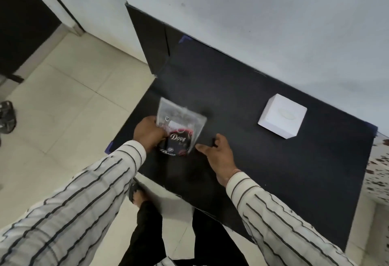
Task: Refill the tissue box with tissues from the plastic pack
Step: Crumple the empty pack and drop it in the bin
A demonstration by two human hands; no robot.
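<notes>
Head view is looking down past two striped sleeves (69, 209) at the bottom of the frame, with dark trousers (147, 234) and a sandalled foot (135, 194) between them over pale floor tiles (69, 101). Just beyond the sleeves, a black table (273, 171) is filling the centre and right of the frame. Left hand (149, 134) is gripping the plastic pack (180, 127) at its left edge, fingers curled closed around it, left of centre in the frame. This pack is tilting up off the table, its long axis running from lower right to upper left, the clear empty end pointing toward the upper left and the dark printed end nearest the person. Right hand (219, 154) is lying just beside the pack's lower right corner, fingers spread and loose, holding nothing; whether a fingertip is touching the plastic is unclear. Farther back, toward the right of the frame, a white tissue box (282, 116) is sitting on the table, well apart from both hands, near the pale wall (252, 23).
</notes>
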